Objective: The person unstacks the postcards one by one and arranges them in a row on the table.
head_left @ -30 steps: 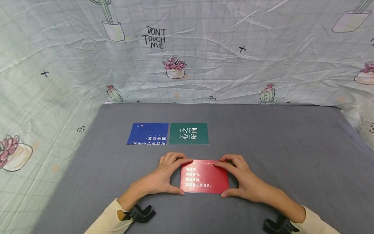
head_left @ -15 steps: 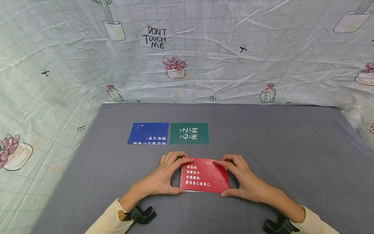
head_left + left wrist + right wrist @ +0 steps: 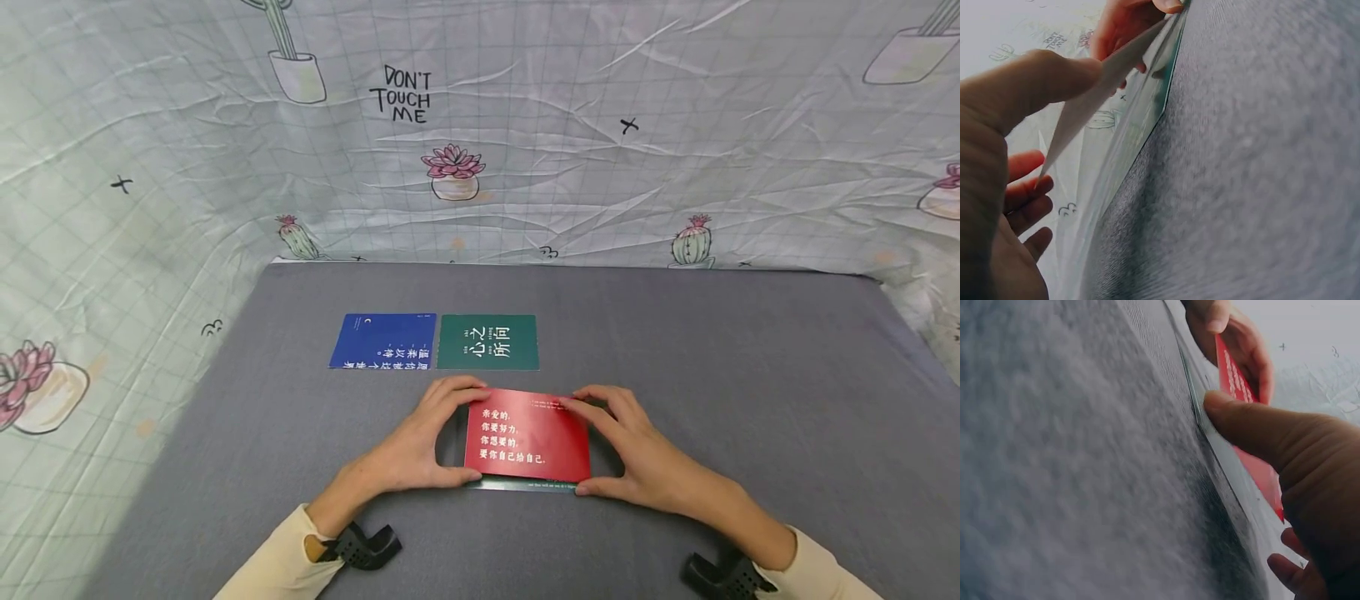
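A red card with white writing is raised off the table, its left end in my left hand and its right end in my right hand. Thumbs grip its near corners while fingers hold the far edge. Directly below lies a dark green card, showing only its near strip in the head view. In the left wrist view, the lifted card's pale underside faces the camera, apart from the glossy card beneath. The right wrist view has the red face partly behind my right thumb.
Farther back on the grey tabletop, a blue card and a green card lie side by side. A patterned white cloth hangs behind the table and along its sides.
Both hands have lifted the red card up and slightly away from the table, and a strip of the green card beneath has come into view. The two back cards stay put.
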The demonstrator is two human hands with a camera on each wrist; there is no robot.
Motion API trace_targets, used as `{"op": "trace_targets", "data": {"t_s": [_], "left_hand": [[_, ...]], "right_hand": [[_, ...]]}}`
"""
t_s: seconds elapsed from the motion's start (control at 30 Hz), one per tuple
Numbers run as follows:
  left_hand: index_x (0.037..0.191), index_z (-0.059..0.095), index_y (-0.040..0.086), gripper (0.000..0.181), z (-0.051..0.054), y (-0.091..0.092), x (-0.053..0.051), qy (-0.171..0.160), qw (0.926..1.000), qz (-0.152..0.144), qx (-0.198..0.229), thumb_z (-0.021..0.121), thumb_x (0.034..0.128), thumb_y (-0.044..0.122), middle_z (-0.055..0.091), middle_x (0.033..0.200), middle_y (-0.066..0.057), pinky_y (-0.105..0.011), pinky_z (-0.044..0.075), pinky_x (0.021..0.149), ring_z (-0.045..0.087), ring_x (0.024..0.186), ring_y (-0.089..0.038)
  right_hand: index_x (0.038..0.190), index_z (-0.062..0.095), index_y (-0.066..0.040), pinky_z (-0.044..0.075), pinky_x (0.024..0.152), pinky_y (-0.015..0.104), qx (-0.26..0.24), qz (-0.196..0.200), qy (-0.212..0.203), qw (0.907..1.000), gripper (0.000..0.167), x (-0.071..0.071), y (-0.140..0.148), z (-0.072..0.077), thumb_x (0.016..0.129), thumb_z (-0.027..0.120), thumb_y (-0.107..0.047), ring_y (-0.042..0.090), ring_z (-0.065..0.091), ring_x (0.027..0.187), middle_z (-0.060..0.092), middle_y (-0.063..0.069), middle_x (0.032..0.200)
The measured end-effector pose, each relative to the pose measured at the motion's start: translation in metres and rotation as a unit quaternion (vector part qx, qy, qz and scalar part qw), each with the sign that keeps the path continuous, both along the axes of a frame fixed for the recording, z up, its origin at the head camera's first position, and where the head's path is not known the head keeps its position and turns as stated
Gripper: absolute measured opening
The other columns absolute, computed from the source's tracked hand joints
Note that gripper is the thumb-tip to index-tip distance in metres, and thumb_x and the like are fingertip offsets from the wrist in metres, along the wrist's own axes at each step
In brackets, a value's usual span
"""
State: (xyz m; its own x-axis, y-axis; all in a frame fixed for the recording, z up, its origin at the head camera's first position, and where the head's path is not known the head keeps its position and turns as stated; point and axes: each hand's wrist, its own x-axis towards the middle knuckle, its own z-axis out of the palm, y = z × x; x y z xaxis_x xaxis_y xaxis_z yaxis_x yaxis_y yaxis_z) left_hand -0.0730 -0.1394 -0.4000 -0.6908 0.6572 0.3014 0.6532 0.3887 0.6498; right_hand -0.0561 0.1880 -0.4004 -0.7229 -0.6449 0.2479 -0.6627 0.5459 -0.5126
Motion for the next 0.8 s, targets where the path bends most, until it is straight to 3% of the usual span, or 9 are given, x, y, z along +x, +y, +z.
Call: {"op": "trace_targets", "data": {"t_s": [0.3, 0.43, 0.8], "left_hand": [[0.139, 0.042, 0.010, 0.086, 0.010, 0.004, -0.009, 0.028, 0.9994, -0.007, 0.019, 0.084, 0.0667, 0.032, 0.038, 0.142, -0.009, -0.043, 0.037, 0.102, 0.030, 0.130, -0.021], [0.138, 0.042, 0.010, 0.086, 0.013, 0.009, -0.013, 0.032, 0.9994, -0.002, 0.009, 0.084, 0.0669, 0.031, 0.037, 0.143, -0.009, -0.043, 0.038, 0.102, 0.029, 0.131, -0.021], [0.137, 0.043, 0.010, 0.086, 0.018, 0.029, -0.027, 0.054, 0.9975, 0.040, -0.024, 0.086, 0.0663, 0.037, 0.037, 0.143, -0.007, -0.045, 0.033, 0.104, 0.029, 0.130, -0.018]], "right_hand": [[0.148, 0.034, -0.017, 0.049, 0.089, 0.040, 0.013, 0.001, 0.007, 0.9999, 0.095, -0.008, 0.006, 0.011, 0.070, 0.083, -0.044, 0.020, 0.026, 0.131, 0.034, 0.005, 0.143], [0.147, 0.035, -0.016, 0.050, 0.088, 0.040, 0.016, -0.001, 0.019, 0.9997, 0.094, -0.014, 0.010, 0.014, 0.070, 0.084, -0.040, 0.021, 0.027, 0.131, 0.034, 0.004, 0.143], [0.144, 0.041, -0.012, 0.043, 0.093, 0.043, 0.003, -0.003, 0.049, 0.9988, 0.091, -0.036, 0.032, 0.022, 0.068, 0.086, -0.032, 0.023, 0.027, 0.132, 0.036, 0.007, 0.145]]}}
